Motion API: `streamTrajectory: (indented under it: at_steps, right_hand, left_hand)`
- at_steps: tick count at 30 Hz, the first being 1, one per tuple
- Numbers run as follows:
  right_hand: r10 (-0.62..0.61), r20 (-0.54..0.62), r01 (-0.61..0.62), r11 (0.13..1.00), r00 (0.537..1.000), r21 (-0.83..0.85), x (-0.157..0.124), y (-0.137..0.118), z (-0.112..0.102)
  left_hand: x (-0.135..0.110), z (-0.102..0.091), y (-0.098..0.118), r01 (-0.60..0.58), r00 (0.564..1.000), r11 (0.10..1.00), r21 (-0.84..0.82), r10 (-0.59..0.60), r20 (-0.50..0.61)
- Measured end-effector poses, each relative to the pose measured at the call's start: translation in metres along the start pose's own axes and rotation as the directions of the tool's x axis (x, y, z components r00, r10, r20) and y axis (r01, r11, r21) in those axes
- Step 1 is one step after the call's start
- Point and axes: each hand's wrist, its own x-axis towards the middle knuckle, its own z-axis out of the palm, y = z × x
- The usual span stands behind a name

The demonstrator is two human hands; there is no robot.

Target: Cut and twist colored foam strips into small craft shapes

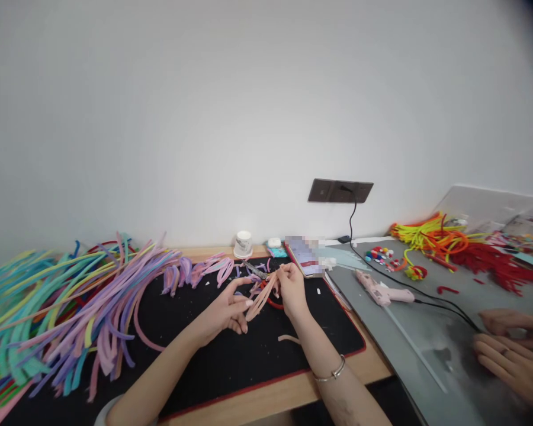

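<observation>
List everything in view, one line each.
loose pipe cleaners: many, pastel mix, heaped left
mat: one, black, red-edged, under the hands
scissors: one, metal, on mat behind hands
cup: one, white, behind mat
phone: one, pinkish edge, right of cup
glue gun: one, pink, on grey sheet at right
pom-poms: several, mixed, behind glue gun
bright pipe cleaners: many, yellow-orange-red, far right
another person's hands: two, lower right
pink stems: few, peach-pink, between both hands
left hand: one, holds pink stems' lower part
right hand: one, pinches their upper end
</observation>
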Motion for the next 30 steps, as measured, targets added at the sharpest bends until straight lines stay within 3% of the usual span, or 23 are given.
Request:
streamTrajectory:
  at_steps: [3,8,13,19,23,27,30]
  right_hand:
    - [-0.062,-0.031,0.061,0.997,0.998,-0.047,0.002,-0.001,-0.003]
    - [-0.077,-0.037,0.073,0.992,0.996,-0.104,0.002,-0.001,-0.005]
    - [-0.069,-0.048,0.064,0.993,0.996,-0.097,0.002,0.000,-0.005]
    - [-0.071,-0.044,0.067,0.995,0.997,-0.080,0.004,0.002,-0.006]
    - [-0.029,-0.080,0.028,0.999,0.996,-0.014,0.005,-0.001,-0.006]
    - [0.105,-0.098,-0.095,0.990,0.990,0.105,0.004,-0.006,-0.005]
    - [0.151,-0.090,-0.135,0.978,0.985,0.162,0.004,-0.008,-0.004]
  left_hand:
    - [0.003,0.002,-0.001,-0.029,0.999,0.998,0.053,0.031,-0.040]
    - [0.005,0.003,-0.007,-0.079,0.996,0.950,0.301,0.060,0.070]
    - [0.004,0.002,-0.009,-0.147,0.987,0.928,0.342,0.116,0.109]
    - [0.002,0.004,-0.008,-0.252,0.966,0.835,0.488,0.183,0.185]
    - [0.004,0.003,-0.009,-0.245,0.969,0.850,0.467,0.201,0.143]
    - [0.009,0.000,-0.010,-0.142,0.989,0.947,0.288,0.144,0.012]
    - [0.011,0.000,-0.008,-0.136,0.987,0.968,0.212,0.151,-0.052]
